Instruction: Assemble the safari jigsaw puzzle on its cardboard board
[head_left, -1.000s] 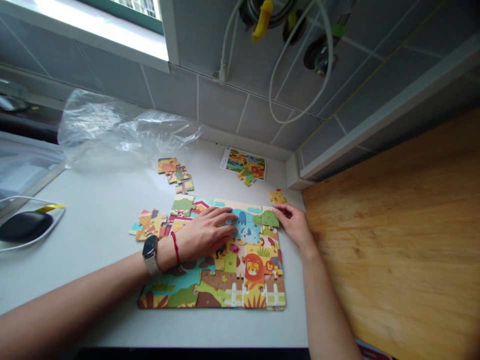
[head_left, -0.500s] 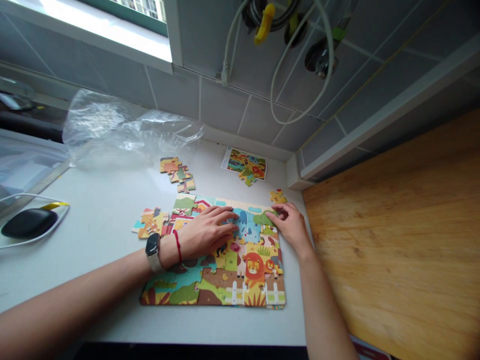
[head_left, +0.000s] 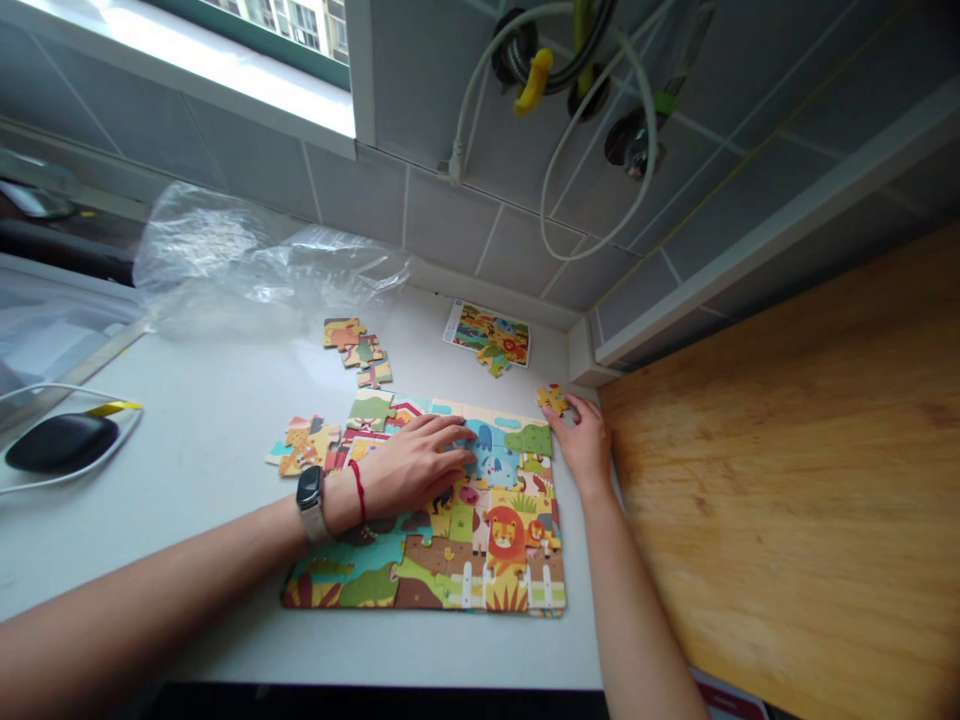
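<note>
- Loose puzzle pieces [head_left: 304, 447] lie in a heap on the white counter [head_left: 187, 450], just left of the puzzle.
- The left hand [head_left: 416, 465] reaches in from the left, flat and relaxed, fingers spread over the jigsaw puzzle [head_left: 480, 570], hiding the pieces beneath; a smartwatch [head_left: 310, 503] and red cord [head_left: 361, 490] circle the wrist.
- The right hand [head_left: 581, 437] rests bent at the puzzle's top right corner, fingertips [head_left: 568, 403] against a single piece [head_left: 552, 400]; whether they grip it is hard to tell.
- A wooden board [head_left: 780, 520] lies beyond, to the right.

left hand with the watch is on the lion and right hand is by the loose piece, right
No: the head view shows the left hand at the blue animal, not on the lion. The right hand by the loose piece is as you said.
</note>
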